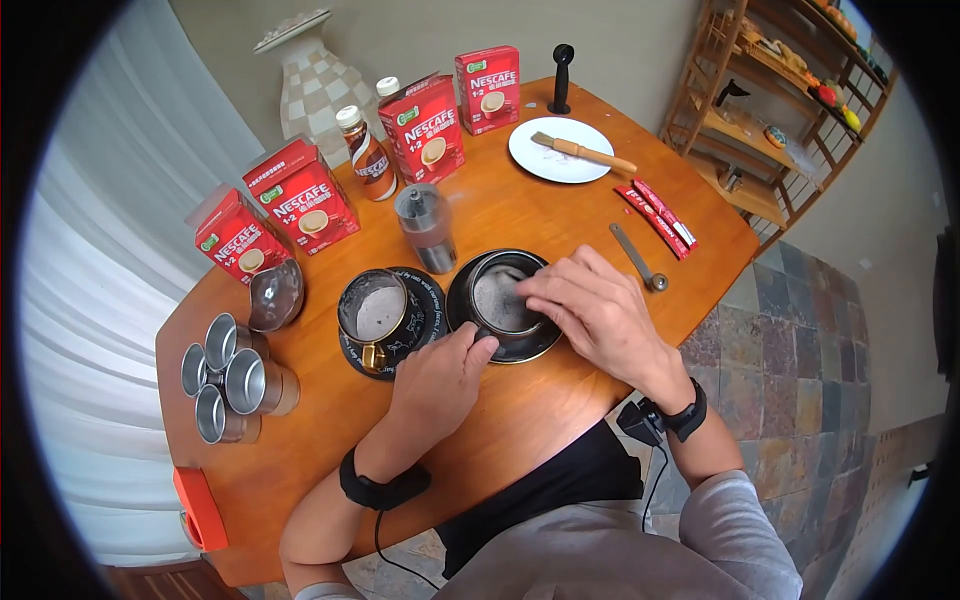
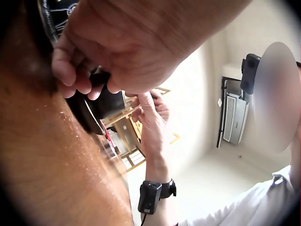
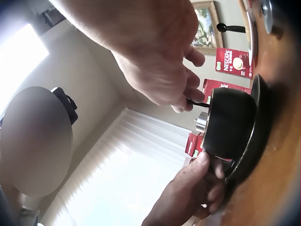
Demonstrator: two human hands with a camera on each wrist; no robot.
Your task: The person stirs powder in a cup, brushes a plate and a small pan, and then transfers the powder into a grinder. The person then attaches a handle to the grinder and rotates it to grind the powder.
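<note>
My left hand (image 1: 437, 383) grips the handle of a black cup (image 3: 231, 123), which stands on a dark saucer (image 1: 533, 350). Inside that cup lies a greyish, frothy-looking content (image 1: 495, 303). Over its rim, the fingers of my right hand (image 1: 603, 315) pinch a thin dark utensil (image 3: 198, 103) that reaches into the cup; its lower end is hidden. Just left stands a second dark cup (image 1: 352, 318) with a gold handle and pale grey content, on a black saucer with white lettering (image 1: 425, 300). A grey cylindrical grinder (image 1: 427, 225) stands behind the two cups.
Red Nescafe boxes (image 1: 310, 208) and a brown bottle (image 1: 370, 165) line the back. At left are several metal cups (image 1: 250, 380) and a dark bowl (image 1: 276, 295). A brush (image 1: 585, 152) lies on a white plate (image 1: 535, 165); red sachets (image 1: 660, 220) and a measuring spoon (image 1: 640, 260) lie right.
</note>
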